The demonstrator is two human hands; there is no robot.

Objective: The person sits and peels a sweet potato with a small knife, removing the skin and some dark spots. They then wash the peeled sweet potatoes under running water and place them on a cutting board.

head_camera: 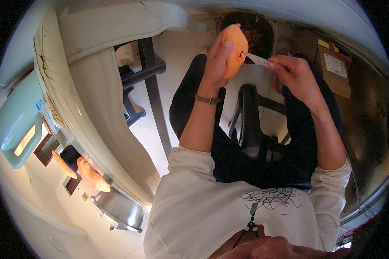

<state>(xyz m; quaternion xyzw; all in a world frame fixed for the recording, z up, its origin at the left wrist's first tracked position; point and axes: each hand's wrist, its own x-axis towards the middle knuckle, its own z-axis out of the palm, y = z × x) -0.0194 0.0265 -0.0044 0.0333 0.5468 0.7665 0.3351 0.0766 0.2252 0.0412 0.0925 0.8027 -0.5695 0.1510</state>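
My left hand (221,56) grips a large peeled orange-fleshed root, seemingly a sweet potato (236,42), held upright above a dark bin (262,35). A small dark hole shows on the root's right side. In my right hand (290,69) is a small knife (256,59) with a pale metal blade; its tip touches the root at the hole. My fingers hide the knife's handle. More peeled orange pieces (92,174) rest on the covered table at the left, by a black round object (70,157).
A steel bowl (118,208) and a light-blue plastic container with a handle (17,119) stand on the table (94,129) at left. Dark stool legs (154,97) are under it. A cardboard box (334,71) stands at right, and another dark frame (249,119) lies between my knees.
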